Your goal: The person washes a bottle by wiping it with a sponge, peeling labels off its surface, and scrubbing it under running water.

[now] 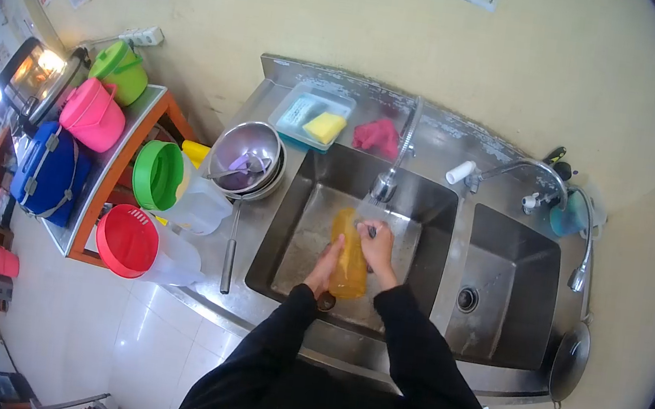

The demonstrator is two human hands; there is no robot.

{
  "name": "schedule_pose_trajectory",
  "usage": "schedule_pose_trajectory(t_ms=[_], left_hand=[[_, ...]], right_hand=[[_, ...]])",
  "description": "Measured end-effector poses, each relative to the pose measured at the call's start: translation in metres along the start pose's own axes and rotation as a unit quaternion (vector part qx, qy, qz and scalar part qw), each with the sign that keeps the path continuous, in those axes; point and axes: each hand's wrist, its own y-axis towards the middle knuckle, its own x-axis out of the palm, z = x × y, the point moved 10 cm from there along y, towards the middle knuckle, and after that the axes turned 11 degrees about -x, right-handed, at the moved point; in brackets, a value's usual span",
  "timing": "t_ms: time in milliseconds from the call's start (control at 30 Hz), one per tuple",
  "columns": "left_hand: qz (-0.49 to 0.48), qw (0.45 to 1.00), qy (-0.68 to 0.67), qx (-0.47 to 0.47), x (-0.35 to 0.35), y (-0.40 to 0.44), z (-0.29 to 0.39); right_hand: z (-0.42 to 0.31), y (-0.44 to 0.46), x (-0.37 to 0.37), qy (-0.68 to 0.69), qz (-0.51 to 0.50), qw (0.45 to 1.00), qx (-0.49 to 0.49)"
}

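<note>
Over the left sink basin (314, 211), a tall, see-through yellow pitcher (348, 266) is held below the faucet head (383, 188). My left hand (324, 268) grips its left side, fingers partly hidden. Against its upper right side my right hand (376, 247) is closed, with small dark parts showing by the fingers, perhaps a handle. Whether water is running is hard to make out.
Left of the basin are stacked metal bowls (246, 145), a long-handled utensil (230, 251), and plastic jugs with green (158, 175) and red (127, 240) tops. Behind lie a yellow sponge (324, 128) and pink cloth (378, 136). Right is a second basin (504, 267).
</note>
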Motion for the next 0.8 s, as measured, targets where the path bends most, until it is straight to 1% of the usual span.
schedule_pose_trajectory(t_ms=[67,167,267,367,467,567,600,667,767,800], left_hand=[[-0.069,0.993,-0.081,-0.042,-0.003,0.005,0.005],[-0.078,0.994,-0.064,-0.036,-0.004,0.001,0.031],[-0.075,0.996,-0.043,-0.035,0.003,-0.006,0.039],[-0.076,0.996,-0.023,-0.032,-0.005,0.004,0.025],[-0.046,0.999,0.016,-0.007,-0.007,0.006,0.014],[-0.010,0.995,0.099,0.002,-0.017,0.004,0.003],[0.022,0.986,0.159,0.052,-0.021,0.001,0.008],[0.085,0.946,0.274,0.153,-0.023,-0.008,0.018],[0.084,0.881,0.407,0.228,-0.023,-0.001,0.012],[0.075,0.868,0.432,0.233,-0.016,-0.003,0.010]], right_hand=[[0.016,-0.019,0.003,0.027,-0.030,0.996,0.083],[0.106,-0.065,0.032,0.109,-0.093,0.962,0.234],[0.114,-0.085,0.012,0.207,-0.022,0.928,0.309],[0.080,-0.083,-0.008,0.291,0.001,0.900,0.324],[0.055,-0.059,-0.017,0.229,-0.004,0.958,0.175],[-0.002,-0.042,-0.030,0.117,-0.032,0.986,0.113],[-0.018,-0.037,-0.031,0.081,-0.037,0.994,0.067],[-0.052,-0.027,-0.032,0.007,-0.045,0.998,-0.030],[-0.120,0.002,-0.018,0.010,-0.084,0.989,-0.124],[-0.135,0.021,-0.011,0.017,-0.071,0.986,-0.151]])
